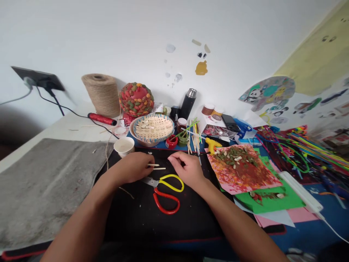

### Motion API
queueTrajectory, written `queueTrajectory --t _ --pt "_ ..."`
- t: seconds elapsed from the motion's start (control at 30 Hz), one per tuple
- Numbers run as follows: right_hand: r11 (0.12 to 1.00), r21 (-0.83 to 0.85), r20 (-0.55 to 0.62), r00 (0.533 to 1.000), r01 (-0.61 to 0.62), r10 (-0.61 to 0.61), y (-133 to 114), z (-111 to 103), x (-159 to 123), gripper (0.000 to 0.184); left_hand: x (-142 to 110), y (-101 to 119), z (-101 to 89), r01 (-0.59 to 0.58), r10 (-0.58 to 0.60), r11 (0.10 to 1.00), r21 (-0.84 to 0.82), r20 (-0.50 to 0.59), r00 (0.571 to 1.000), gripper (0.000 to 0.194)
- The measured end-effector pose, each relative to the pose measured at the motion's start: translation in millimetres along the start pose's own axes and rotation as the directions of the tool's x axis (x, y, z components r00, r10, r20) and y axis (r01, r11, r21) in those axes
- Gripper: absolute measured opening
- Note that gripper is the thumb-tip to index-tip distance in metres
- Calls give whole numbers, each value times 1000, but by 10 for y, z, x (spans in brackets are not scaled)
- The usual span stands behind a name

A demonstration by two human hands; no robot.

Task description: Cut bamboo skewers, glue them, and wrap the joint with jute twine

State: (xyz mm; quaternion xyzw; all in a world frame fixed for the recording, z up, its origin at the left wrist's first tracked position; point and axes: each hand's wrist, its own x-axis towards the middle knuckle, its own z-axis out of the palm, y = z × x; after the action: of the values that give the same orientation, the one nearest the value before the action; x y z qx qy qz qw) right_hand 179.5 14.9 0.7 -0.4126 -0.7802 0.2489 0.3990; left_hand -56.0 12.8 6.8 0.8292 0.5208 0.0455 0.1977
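Observation:
My left hand rests on the black mat, its fingers closed on short pale wooden sticks that poke out to the right. My right hand lies a little to the right, fingers curled and pinched near the sticks' tips; what it holds, if anything, I cannot make out. Scissors with one yellow and one red handle lie on the mat just below both hands.
Behind the hands stand a white paper cup, a woven basket, small paint jars with coloured sticks and a yellow glue gun. A seed collage on coloured paper lies right. A grey towel lies left, twine roll behind.

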Motion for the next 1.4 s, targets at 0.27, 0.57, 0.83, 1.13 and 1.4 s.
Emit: queueTrajectory --t 0.27,0.57,0.83,1.13,1.4 --pt "961 220 -81 978 -170 192 161 75 -53 27 -39 40 -168 5 -16 971 -238 -45 999 21" --pt "801 547 95 968 -244 230 -21 77 50 33 -23 213 -213 -50 -142 703 -710 -209 967 29" --pt "837 526 67 988 -152 137 -199 188 320 31 52 267 -158 -143 -134 530 -836 -249 959 36" --pt "800 565 95 979 -201 179 27 133 211 41 110 307 -20 -271 -151 290 -918 -324 934 33" --pt "731 639 143 970 -241 195 21 85 231 39 109 324 56 -345 -197 417 -841 -454 869 32"
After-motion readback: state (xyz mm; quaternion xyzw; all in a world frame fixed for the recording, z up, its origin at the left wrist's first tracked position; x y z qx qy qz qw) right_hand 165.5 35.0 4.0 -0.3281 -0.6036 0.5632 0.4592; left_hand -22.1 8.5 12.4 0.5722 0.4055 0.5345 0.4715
